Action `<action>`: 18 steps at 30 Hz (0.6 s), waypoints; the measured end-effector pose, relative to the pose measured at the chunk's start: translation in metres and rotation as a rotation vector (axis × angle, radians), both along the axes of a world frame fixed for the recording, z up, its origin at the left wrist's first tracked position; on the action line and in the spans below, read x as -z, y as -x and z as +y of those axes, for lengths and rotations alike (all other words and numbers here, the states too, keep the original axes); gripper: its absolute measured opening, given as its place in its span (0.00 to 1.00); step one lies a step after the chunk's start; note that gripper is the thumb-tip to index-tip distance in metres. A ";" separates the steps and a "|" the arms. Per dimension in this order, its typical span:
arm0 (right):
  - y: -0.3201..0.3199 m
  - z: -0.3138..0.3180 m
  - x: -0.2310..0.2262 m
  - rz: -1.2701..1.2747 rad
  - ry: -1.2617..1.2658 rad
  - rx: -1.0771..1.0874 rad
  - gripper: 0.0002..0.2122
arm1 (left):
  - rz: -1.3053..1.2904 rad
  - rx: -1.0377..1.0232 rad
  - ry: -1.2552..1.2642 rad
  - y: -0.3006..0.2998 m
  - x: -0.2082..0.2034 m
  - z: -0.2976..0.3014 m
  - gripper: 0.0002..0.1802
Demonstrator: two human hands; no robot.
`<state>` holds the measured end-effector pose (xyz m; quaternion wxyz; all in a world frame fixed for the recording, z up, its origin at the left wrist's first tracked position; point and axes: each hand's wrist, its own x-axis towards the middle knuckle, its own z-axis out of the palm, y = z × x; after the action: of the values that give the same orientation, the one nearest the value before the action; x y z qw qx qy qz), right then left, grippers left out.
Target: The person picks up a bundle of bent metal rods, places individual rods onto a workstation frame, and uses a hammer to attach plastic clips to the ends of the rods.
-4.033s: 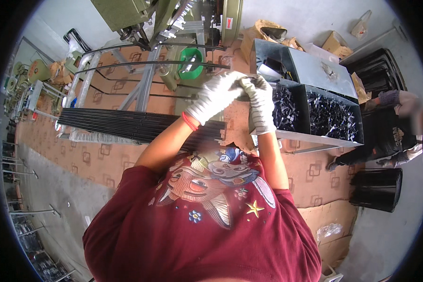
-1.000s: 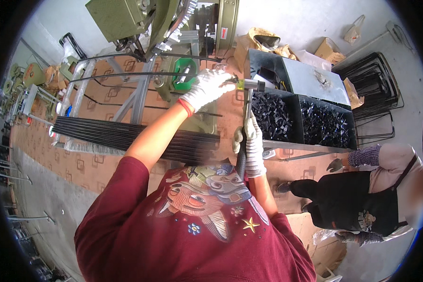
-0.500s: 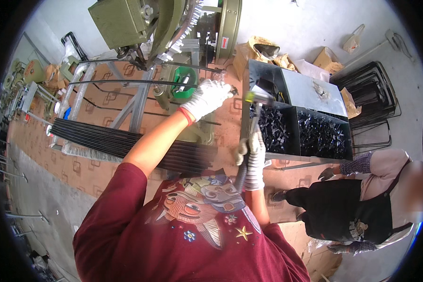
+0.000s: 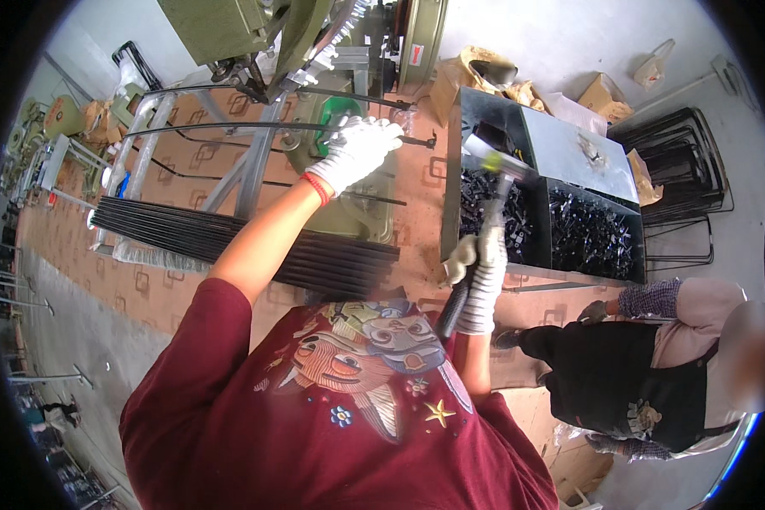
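Observation:
My left hand (image 4: 361, 153), in a white knitted glove, is closed around a long thin black rod (image 4: 229, 127) near its right end. A small black fitting (image 4: 429, 143) sits on that end, beyond my fingers. My right hand (image 4: 484, 272), also gloved, grips a hammer (image 4: 455, 308) by its dark handle. The hammer's head, blurred with a yellow-green patch, is raised over the near-left compartment of a metal parts bin (image 4: 537, 223). Under my left forearm lies a bundle of black rods (image 4: 187, 242).
Small black parts (image 4: 591, 234) fill the bin's compartments. A green machine (image 4: 221, 30) stands ahead, with a green bowl (image 4: 336, 115) below it. A metal frame (image 4: 251, 170) supports rods. At right, a co-worker in a black apron (image 4: 629, 374) is close by. Black bent frames (image 4: 680, 170) lean against the wall.
My left hand has moved left and away from me, leaving more of the rod's fitted end exposed. My right hand and the hammer have shifted right.

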<state>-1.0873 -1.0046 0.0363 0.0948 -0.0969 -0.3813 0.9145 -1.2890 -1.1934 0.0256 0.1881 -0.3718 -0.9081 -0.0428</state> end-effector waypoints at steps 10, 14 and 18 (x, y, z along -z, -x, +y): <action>0.008 -0.013 -0.009 0.108 0.011 0.013 0.21 | 0.063 0.020 -0.032 -0.001 0.004 0.002 0.10; 0.016 -0.028 0.004 -0.081 -0.122 0.003 0.24 | 0.037 -0.002 0.005 -0.001 0.001 0.006 0.10; 0.014 -0.018 -0.005 0.023 0.074 -0.116 0.16 | 0.049 0.028 -0.074 -0.001 0.008 0.001 0.10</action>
<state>-1.1010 -1.0228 0.0415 0.0422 -0.0673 -0.3509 0.9330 -1.2876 -1.1925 0.0179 0.2233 -0.3783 -0.8957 -0.0699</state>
